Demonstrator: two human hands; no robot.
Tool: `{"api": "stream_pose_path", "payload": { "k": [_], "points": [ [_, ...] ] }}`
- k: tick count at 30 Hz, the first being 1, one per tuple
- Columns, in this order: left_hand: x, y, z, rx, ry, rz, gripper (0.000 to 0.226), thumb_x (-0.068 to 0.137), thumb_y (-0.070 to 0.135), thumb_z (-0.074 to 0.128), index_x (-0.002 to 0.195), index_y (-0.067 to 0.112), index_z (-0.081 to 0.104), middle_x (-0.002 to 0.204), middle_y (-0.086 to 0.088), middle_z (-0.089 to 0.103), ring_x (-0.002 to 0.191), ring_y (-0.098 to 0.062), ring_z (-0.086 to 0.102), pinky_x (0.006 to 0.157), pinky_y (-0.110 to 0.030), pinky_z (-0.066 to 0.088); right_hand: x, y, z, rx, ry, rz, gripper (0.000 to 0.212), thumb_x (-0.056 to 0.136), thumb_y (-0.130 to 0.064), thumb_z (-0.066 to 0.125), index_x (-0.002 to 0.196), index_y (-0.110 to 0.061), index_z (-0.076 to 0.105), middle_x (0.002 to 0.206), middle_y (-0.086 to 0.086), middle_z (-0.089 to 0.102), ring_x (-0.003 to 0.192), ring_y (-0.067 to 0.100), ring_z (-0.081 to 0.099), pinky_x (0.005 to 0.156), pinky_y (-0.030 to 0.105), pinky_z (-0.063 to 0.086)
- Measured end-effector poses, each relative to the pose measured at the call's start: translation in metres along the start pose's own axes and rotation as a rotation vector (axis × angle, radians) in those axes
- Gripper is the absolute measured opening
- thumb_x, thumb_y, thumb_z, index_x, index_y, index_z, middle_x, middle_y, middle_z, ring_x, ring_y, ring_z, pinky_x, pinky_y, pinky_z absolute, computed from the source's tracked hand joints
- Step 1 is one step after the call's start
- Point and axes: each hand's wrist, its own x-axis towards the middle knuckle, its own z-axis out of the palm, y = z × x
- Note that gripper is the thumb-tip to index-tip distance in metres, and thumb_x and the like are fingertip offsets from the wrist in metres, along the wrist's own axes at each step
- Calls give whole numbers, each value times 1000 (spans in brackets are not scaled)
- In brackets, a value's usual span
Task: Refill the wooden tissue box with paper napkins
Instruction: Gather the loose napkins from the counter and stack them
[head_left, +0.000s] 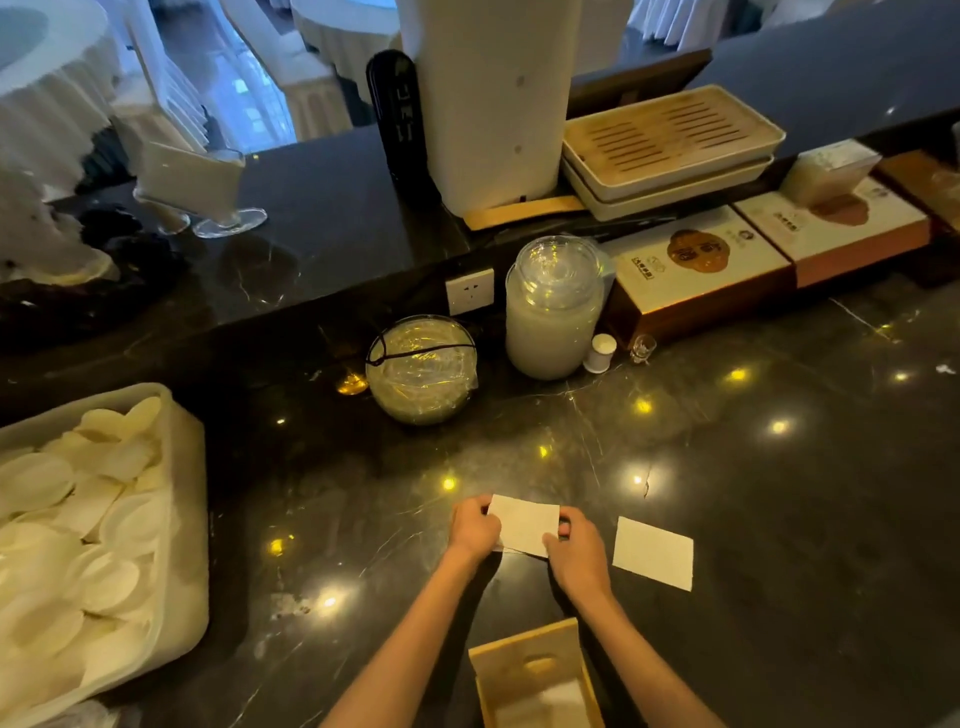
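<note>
Head view: left hand (474, 530) and right hand (574, 553) fingers pinch a folded paper napkin (523, 524) on the dark table (779, 519); wooden tissue box (535, 675) sits nearer, open.

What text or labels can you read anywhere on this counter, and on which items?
No text can be read with confidence.
Near gift box: black characters by a brown emblem, too blurred.
Far gift box: small print, too blurred.
Black device: faint markings, unreadable.
Napkins, tissue box: no print visible.

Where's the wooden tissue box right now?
In the head view, the wooden tissue box sits open at the bottom centre of the dark counter, between the person's forearms, nearer the camera than the napkin they hold.
</note>
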Motion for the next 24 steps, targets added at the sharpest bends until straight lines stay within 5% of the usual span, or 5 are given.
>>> {"api": "stream_pose_path", "payload": {
  "k": [5,11,17,21,24],
  "points": [
    [7,1,4,-278,-6,-153,33,85,-16,45,103,4,63,90,-10,64,78,-20,58,56,-24,43,2,8,1,31,-1,1,37,89,-3,61,125,-11,56,126,10,61,112,24,61,82,25,48],
    [22,-17,14,-307,6,-287,45,77,-17,56,121,-7,55,106,-26,66,76,-30,63,56,-35,54,-2,17,-6,72,-103,20,44,90,-4,59,132,-14,49,123,11,64,106,24,62,83,28,48],
    [-26,21,23,-136,-26,-46,21,89,-7,51,103,6,59,90,-12,61,77,-22,57,56,-27,46,-19,32,-27,244,-105,31,40,90,-7,58,127,-20,50,102,3,65,93,24,65,84,45,58],
    [-47,45,39,0,-73,126,21,93,2,51,113,8,59,103,-8,59,98,-25,58,71,-32,52,-32,40,-51,419,-107,47,40,94,-16,60,130,-23,47,108,2,62,90,21,66,75,35,58],
    [-59,58,56,66,-130,209,21,94,3,50,112,9,59,106,-6,57,97,-20,54,66,-22,46,-39,53,-72,522,-155,78,37,95,-26,60,128,-30,44,107,5,65,79,20,65,66,29,53]
  ]
}}
